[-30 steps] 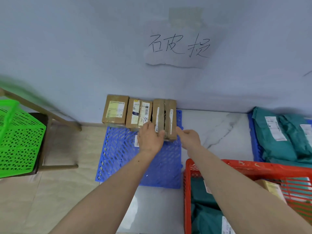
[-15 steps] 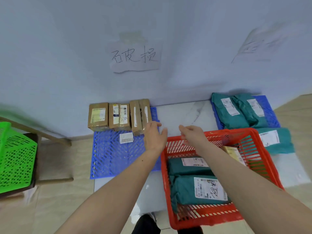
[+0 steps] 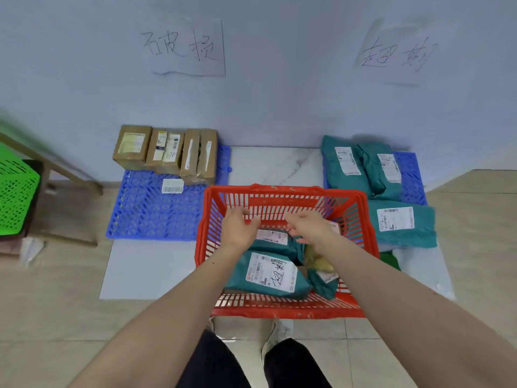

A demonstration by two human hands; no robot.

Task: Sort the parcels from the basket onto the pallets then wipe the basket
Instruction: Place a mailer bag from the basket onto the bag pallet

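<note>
Overhead, wall signs (image 3: 183, 47) read 破损 and 超期; both hands (image 3: 240, 228) hover empty, grip wide, over the red basket (image 3: 282, 309).

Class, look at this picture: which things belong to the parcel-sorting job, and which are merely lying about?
Part of the job:
red basket
teal parcels in it
left blue pallet with cardboard boxes
right blue pallet with teal bags
wall signs

Lying about:
green crate
wooden frame

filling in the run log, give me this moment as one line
phase: sorting | left hand: open, empty | right hand: open, empty | both over red basket | teal parcels inside
</note>
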